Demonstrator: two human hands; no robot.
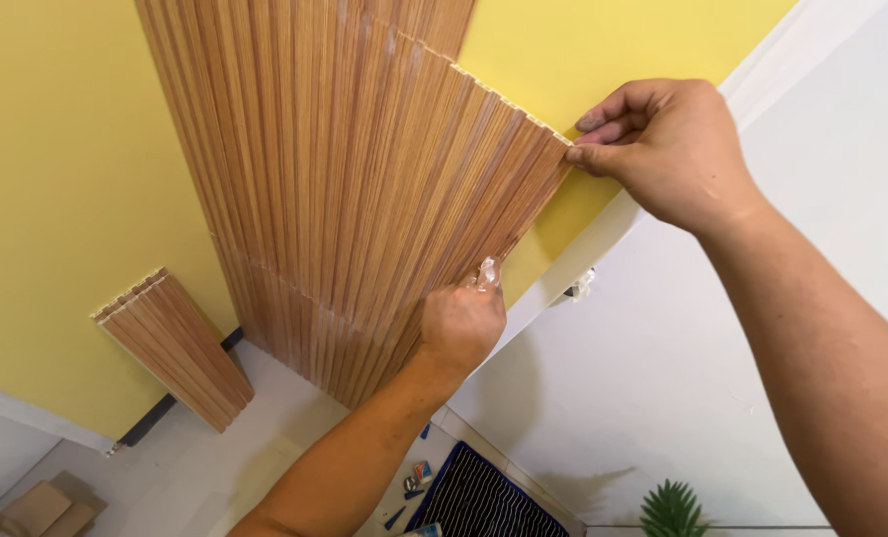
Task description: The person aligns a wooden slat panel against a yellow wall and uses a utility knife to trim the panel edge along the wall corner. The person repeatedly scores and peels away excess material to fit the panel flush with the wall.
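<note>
Fingertips of the right hand [663, 149] pinch the top corner of the fluted wood-look panel [364, 189], which lies flat against the yellow wall [56, 199] beside the white wall [683, 348]. Lower down, the left hand [461, 323] has its grip curled closed against the panel's edge, with something small and white at the fingertips. A shorter panel offcut [174, 346] leans on the wall to the left, well apart.

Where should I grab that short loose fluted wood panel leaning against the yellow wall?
Grip the short fluted panel across its width near the upper end, coming from the room side. It leans free against the yellow wall with both long edges exposed, and the ribs run lengthwise, so fingers wrapped over the edges should hold better than fingers along the grooves.
</note>
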